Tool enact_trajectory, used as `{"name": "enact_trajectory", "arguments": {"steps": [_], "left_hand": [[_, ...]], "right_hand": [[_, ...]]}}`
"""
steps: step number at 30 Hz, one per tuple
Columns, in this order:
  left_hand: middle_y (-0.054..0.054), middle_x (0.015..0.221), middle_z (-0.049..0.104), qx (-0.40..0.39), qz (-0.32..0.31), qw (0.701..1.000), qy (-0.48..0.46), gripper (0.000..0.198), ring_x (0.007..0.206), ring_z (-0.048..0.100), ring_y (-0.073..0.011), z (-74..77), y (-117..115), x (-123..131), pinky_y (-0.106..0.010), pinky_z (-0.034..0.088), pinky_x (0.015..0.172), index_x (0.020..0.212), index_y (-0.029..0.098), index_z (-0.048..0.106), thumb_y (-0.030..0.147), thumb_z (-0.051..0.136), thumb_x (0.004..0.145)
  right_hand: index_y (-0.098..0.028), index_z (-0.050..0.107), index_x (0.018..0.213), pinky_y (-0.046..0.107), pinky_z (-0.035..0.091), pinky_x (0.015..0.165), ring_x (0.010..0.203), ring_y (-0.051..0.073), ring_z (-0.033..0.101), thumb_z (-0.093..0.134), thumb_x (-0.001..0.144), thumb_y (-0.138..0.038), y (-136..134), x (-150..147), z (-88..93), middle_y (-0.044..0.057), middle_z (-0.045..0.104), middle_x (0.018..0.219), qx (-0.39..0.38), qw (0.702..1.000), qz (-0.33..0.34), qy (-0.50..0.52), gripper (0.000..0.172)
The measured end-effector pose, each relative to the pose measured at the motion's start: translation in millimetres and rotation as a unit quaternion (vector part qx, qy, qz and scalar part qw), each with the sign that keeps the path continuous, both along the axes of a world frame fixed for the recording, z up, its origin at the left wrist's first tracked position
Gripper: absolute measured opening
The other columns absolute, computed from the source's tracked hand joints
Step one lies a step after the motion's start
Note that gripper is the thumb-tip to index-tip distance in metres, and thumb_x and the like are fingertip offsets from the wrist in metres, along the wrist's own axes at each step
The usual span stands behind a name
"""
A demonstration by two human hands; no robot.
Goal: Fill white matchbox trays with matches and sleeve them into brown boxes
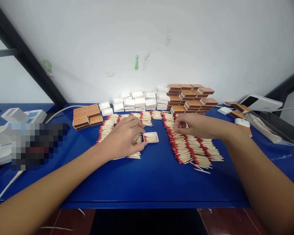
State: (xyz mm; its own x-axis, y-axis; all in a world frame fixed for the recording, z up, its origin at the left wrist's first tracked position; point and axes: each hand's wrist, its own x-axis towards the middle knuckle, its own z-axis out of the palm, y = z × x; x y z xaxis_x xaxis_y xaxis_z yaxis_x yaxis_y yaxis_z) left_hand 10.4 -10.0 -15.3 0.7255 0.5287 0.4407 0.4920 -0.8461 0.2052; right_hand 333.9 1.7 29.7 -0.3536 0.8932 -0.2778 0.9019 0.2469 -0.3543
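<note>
A small white matchbox tray (151,137), with several red-tipped matches lying in it, sits on the blue table. The thumb and fingers of my left hand (124,137) grip its left end. Loose matches (106,129) lie beneath and around that hand, partly covered by it. Over the right-hand rows of matches (183,151), my right hand (188,124) is bent down with thumb and fingers pinched together. What lies between those fingertips, if anything, is hidden.
White trays (137,101) are stacked along the wall, beside piled brown matchboxes (192,98). More matchboxes (87,116) stand at the left. A power strip (34,117) with cables is far left; a white device (261,102) and a dark pouch (279,125) are at right.
</note>
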Motion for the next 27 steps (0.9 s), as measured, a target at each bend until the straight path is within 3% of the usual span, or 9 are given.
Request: {"name": "enact_trajectory", "arguments": {"steps": [10, 27], "left_hand": [[-0.011, 0.119, 0.077, 0.002, -0.002, 1.000, 0.004, 0.020, 0.122, 0.066, -0.0322, -1.5, 1.5, -1.4, -0.055, 0.053, 0.112, 0.108, 0.020, 0.079, 0.038, 0.073, 0.100], [-0.012, 0.118, 0.076, 0.010, -0.004, 1.000, 0.003, 0.022, 0.122, 0.066, -0.0321, -2.4, 1.1, -1.2, -0.053, 0.053, 0.111, 0.109, 0.017, 0.078, 0.038, 0.073, 0.101]], "right_hand": [[-0.027, 0.076, 0.095, 0.036, 0.048, 0.067, 0.081, 0.023, 0.065, 0.066, 0.097, -0.060, -4.1, 15.8, 11.1, 0.009, 0.076, 0.097, 0.011, 0.999, 0.036, 0.006, 0.035], [-0.028, 0.080, 0.093, 0.035, 0.046, 0.066, 0.082, 0.025, 0.067, 0.075, 0.088, -0.068, 1.0, 13.8, 4.5, 0.009, 0.077, 0.095, -0.003, 1.000, 0.025, 0.012, 0.041]]}}
